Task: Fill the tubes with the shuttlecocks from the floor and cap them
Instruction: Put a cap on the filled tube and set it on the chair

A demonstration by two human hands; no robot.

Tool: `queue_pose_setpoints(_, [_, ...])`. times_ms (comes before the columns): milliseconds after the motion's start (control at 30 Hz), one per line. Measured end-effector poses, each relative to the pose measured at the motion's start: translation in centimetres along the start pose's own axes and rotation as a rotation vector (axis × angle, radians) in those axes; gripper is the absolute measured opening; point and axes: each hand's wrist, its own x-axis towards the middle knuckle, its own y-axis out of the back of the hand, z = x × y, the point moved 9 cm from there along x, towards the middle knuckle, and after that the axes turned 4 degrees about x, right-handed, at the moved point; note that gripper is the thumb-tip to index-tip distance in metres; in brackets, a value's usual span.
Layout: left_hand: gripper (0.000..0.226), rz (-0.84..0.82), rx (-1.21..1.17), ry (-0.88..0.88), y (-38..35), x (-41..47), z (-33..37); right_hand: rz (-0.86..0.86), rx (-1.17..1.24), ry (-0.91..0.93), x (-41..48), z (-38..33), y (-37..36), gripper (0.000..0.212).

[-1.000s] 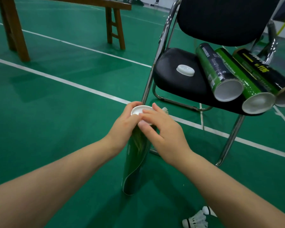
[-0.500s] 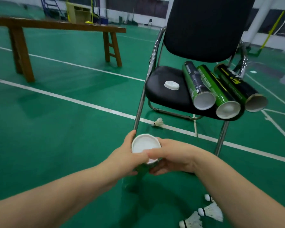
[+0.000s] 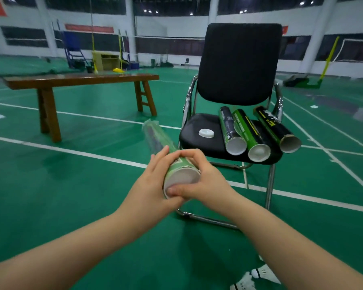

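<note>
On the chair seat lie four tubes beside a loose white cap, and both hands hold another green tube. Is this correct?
Not quite. The head view shows three tubes on the chair seat, not four. The loose white cap lies beside them, and the left hand and right hand hold another green tube.
</note>
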Motion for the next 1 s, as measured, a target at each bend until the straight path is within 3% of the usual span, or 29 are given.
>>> queue_pose_setpoints(233, [0.077,0.027,0.082,-0.246,0.1,4.5,6.5,0.076,-0.076,0.111,0.0,-4.2,5.9,0.099])
queue_pose_setpoints(667, [0.078,-0.112,0.114,-0.456,-13.9,18.2,11.8,0.389,-0.320,0.106,2.7,1.4,23.8,0.092])
queue_pose_setpoints(1000, [0.073,-0.259,0.093,-0.460,-24.2,25.2,11.3,0.386,-0.596,0.011,6.3,8.7,31.9,0.078])
